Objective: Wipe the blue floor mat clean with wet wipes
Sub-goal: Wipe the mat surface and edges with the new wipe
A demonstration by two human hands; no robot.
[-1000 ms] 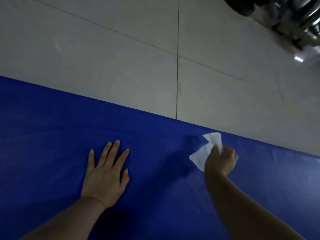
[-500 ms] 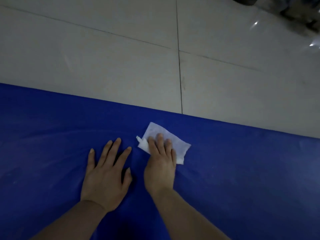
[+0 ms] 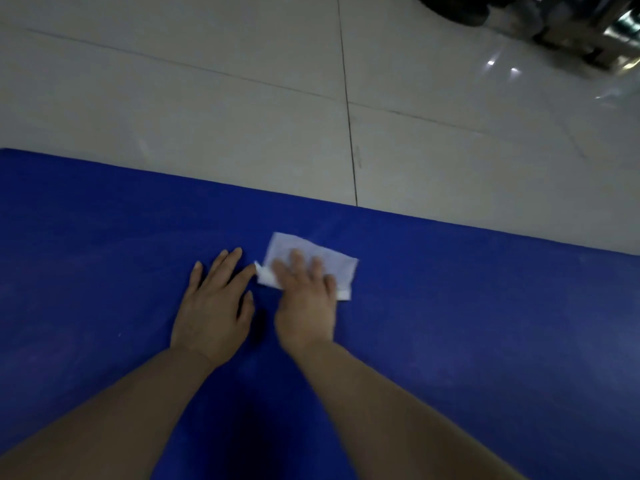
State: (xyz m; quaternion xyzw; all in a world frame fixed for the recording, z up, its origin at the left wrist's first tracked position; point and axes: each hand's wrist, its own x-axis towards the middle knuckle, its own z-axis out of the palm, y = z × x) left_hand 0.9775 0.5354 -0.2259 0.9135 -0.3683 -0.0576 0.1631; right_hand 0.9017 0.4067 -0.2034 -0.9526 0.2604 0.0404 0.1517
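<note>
While the wet wipe [image 3: 311,263] is pressed flat on the blue floor mat [image 3: 485,341] near its far edge by the spread right hand [image 3: 306,299], the left hand [image 3: 213,306] is laid flat just beside. Bunching is risked at the wipe's folded left corner.

Two bare forearms and hands

Left hand [image 3: 211,306] and right hand [image 3: 306,304] show no sleeves, rings, watch or gloves; fingernails short.
</note>
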